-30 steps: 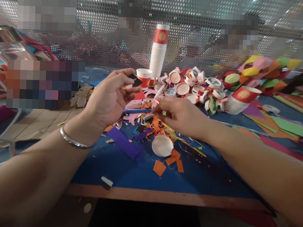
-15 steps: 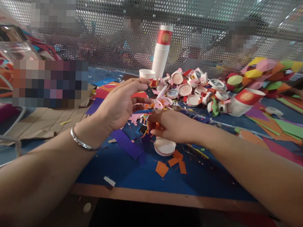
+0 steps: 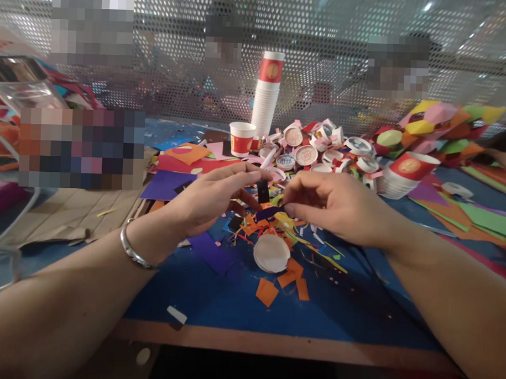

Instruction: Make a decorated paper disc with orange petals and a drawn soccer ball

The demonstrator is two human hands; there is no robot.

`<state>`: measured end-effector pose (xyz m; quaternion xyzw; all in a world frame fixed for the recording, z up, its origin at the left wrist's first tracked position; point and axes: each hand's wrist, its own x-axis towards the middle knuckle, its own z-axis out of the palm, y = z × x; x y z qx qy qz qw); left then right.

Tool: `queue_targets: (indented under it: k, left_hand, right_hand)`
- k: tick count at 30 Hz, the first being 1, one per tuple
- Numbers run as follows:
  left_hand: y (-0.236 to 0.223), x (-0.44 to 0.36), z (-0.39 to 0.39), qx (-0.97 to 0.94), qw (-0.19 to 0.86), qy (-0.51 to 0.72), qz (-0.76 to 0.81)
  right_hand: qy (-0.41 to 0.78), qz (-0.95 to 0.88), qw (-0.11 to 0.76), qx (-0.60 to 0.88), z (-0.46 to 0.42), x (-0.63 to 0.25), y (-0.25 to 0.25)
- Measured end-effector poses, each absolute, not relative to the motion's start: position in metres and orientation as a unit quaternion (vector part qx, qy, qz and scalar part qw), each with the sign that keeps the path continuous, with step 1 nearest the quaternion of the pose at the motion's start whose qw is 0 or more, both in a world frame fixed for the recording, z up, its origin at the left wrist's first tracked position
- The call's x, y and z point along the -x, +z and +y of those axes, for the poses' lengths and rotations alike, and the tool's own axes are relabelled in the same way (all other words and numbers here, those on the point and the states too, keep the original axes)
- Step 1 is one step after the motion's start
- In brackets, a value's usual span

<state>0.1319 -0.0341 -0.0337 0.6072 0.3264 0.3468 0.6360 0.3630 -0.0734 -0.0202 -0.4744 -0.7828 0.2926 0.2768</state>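
Observation:
My left hand [image 3: 217, 196], with a silver bangle at its wrist, is closed on a small black piece of paper [image 3: 263, 191] at its fingertips. Facing it, my right hand [image 3: 333, 206] pinches a narrow purple paper strip [image 3: 269, 213] between thumb and fingers. The strip's other end reaches close to the left fingers; whether they touch it, I cannot tell. Just below both hands lies a round white cut-off cup base [image 3: 271, 253]. Small orange paper pieces [image 3: 267, 292] rest beside it, and coloured paper scraps [image 3: 252, 225] are strewn beneath the fingers.
A tall stack of paper cups [image 3: 266, 101] and a single cup [image 3: 241, 139] stand at the back. Right of them are a heap of cut cup bases [image 3: 306, 155] and tilted cups [image 3: 409, 170]. Cardboard [image 3: 78, 211] lies left; a perforated metal screen [image 3: 170, 43] stands behind.
My right hand has risen and moved right, and a purple strip now shows in its fingers. My left hand has come lower with the black piece, which now hangs upright.

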Motion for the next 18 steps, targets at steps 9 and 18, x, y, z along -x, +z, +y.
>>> queue_targets:
  k: [9,18]
  left_hand:
    - [-0.034,-0.135,-0.038,-0.680,0.599,0.295,0.304]
    - [-0.045,-0.135,-0.037,-0.743,0.538,0.292,0.272]
  right_hand:
    - [0.312,-0.735,0.327,0.506,-0.068,-0.376,-0.028]
    - [0.309,-0.733,0.328,0.510,-0.068,-0.375,-0.030]
